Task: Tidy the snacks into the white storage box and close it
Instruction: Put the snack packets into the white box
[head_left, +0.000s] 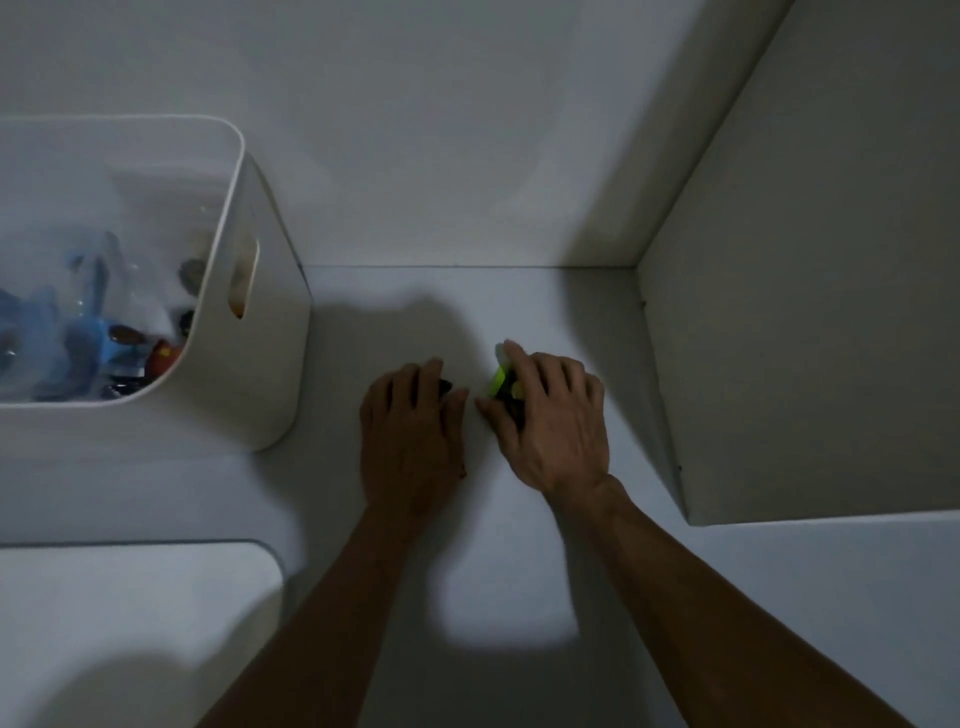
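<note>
Both hands lie on the white shelf surface (395, 322), close to each other but not touching. The right hand (550, 415) has its fingers curled over a small snack packet (500, 382) with a yellow-green edge and a dark part; the thumb comes from the near side, so the packet seems pinched between thumb and fingers, probably to lift it. The left hand (415, 415) covers a small dark item (445, 387), of which only a corner shows beyond the knuckles; whether the fingers really grip it or only rest on it, one cannot tell. The white storage box (260, 364) stands open at the left, well apart from the hands, and it already holds several wrapped snacks (104, 332) in blue, brown and orange. A flat white panel with a rounded corner (130, 597), likely the lid, lies near the person at the lower left. The box is not yet closed, and these two pieces appear to be the last ones outside.
</note>
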